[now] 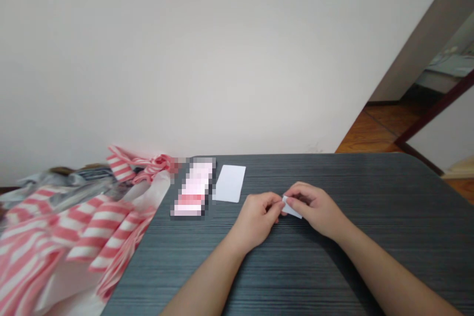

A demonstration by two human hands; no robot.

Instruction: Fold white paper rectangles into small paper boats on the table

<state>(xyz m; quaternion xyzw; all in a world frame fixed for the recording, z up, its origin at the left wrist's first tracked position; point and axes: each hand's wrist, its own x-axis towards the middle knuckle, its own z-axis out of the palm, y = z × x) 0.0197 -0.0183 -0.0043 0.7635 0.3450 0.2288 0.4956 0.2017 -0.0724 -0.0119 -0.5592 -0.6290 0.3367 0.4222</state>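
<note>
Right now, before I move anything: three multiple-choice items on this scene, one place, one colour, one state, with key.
1. Where is the white card relative to the pixelated pink-and-white object?
A. Right of it
B. On top of it
C. Under it

2. What colours are the striped bags beside the dark grey table?
A. Blue and white
B. Green and yellow
C. Red and white

3. What state is the small white paper in?
A. Lying alone on the table
B. Held between the left hand and right hand
C. Inside a bag

1: A, the card lies apart, to its right.
2: C, red stripes run across white.
3: B, both hands' fingers meet on it.
</note>
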